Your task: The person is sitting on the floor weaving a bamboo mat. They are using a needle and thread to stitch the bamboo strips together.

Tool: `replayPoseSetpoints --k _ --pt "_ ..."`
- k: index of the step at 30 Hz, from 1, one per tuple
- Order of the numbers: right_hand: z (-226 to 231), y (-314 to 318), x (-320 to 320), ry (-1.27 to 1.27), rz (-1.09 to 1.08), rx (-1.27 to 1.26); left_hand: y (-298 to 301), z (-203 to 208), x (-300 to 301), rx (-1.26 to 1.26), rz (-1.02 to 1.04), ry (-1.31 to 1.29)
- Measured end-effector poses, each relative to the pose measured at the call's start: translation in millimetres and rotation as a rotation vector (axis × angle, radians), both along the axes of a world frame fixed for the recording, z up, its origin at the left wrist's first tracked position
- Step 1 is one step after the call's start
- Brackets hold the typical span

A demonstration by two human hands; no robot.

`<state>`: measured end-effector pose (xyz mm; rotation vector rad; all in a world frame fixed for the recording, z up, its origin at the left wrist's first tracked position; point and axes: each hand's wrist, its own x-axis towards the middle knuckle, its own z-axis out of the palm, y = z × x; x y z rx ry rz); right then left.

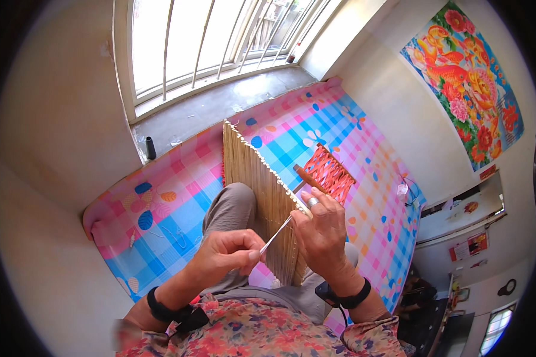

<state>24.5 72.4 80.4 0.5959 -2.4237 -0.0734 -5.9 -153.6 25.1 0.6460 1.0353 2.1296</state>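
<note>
A stiff brown panel of thin stalks [262, 196] stands upright on edge across my lap, between my knees. White knotted cord [257, 157] runs along its top edge. My left hand [235, 253] is closed in a pinch on a white string [276, 235], which stretches tight up to the panel's edge by my right fingers. My right hand [320, 235], with a ring on one finger, grips the near part of the corded edge. Its fingertips are partly hidden, so whether they also pinch the string is unclear.
A checked pink and blue sheet [161, 223] covers the bed around me. Beyond my right hand lies a wooden-framed piece with red woven straps [332, 175]. A dark bottle-like object [150, 147] stands on the grey sill [220, 95] below the barred window. Thin string lies at left.
</note>
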Motion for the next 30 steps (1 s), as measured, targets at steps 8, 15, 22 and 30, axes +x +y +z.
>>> replayPoseSetpoints --k 8,15,22,30 --pt "1 5 -2 -0.047 0.069 0.062 -12 -2 4 0.030 -0.280 0.121" --pt "4 11 10 -0.028 0.173 0.061 -10 -23 7 -0.039 -0.274 0.314" --pt "7 2 31 -0.178 0.334 0.075 -5 -29 3 -0.252 -0.157 0.581" --pt "14 -23 71 -0.439 0.652 -0.108 15 -7 2 -0.264 0.361 0.938"
